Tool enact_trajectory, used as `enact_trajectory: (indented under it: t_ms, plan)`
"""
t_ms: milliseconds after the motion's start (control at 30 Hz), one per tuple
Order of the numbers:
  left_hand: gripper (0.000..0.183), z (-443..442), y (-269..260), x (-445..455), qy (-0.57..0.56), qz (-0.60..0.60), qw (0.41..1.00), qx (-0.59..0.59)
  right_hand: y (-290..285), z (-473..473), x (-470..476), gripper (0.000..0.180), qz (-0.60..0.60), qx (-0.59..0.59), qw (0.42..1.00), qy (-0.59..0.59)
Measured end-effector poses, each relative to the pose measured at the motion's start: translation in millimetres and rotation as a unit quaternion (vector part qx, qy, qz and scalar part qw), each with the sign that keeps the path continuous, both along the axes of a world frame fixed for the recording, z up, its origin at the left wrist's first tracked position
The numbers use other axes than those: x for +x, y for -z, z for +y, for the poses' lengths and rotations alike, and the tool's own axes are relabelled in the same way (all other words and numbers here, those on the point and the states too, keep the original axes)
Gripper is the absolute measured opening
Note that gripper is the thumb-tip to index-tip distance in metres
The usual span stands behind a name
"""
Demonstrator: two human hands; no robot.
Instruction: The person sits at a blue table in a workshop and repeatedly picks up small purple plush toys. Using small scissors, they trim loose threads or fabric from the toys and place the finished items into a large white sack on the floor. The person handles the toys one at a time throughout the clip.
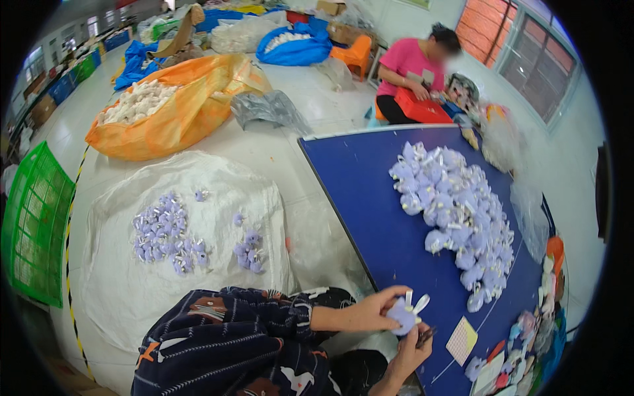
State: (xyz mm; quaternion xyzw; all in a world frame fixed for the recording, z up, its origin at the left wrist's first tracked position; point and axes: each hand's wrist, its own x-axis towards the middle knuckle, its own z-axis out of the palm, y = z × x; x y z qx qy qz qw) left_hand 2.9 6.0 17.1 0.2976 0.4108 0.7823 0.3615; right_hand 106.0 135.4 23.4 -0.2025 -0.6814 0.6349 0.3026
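Observation:
My left hand (381,309) grips a small lavender plush piece (402,317) over the near edge of the blue table. White ribbon loops (421,303) stick out of the piece. Just below it, my right hand (410,357) is closed around a small dark metal tool (425,337), possibly thread snips. Its fingertips are close to the plush piece; whether they touch it is hard to tell. On the blue tabletop (356,183) a large heap of similar lavender plush pieces (455,213) is spread out, many with white ribbons.
A yellow-edged patterned card (461,340) lies beside the heap. On the floor at left, a white sheet (119,297) bears more lavender pieces (166,227). Beyond are an orange sack (188,114) of white pieces and a green crate (37,227). A seated person (408,74) works past the table's far end.

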Motion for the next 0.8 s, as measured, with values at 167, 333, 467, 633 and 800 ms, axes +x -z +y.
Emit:
enact_trajectory:
  t_ms: [167,333,467,633,800]
  plan:
    - [0.045,-3.4,-1.1,0.5,-0.095,-0.026,0.994,-0.052,-9.3,-9.0,3.3,0.023,-0.047,-0.035,0.998,-0.026]
    - [0.043,-4.4,4.2,12.2,-0.028,-0.075,0.997,-0.021,-21.3,-14.5,13.1,0.015,-0.002,-0.048,0.998,-0.043]
    - [0.046,-4.4,3.5,14.5,0.031,-0.092,0.995,-0.016,-21.2,-13.2,15.4,0.013,0.025,0.042,0.999,0.002]
    - [0.042,-2.1,15.3,14.3,-0.008,-0.025,0.999,-0.033,-11.1,-12.1,13.1,0.011,0.027,0.136,0.99,0.037]
    - [0.041,-3.3,12.3,12.4,-0.018,-0.016,1.0,-0.014,-6.6,-8.8,11.1,0.013,0.017,0.135,0.991,0.018]
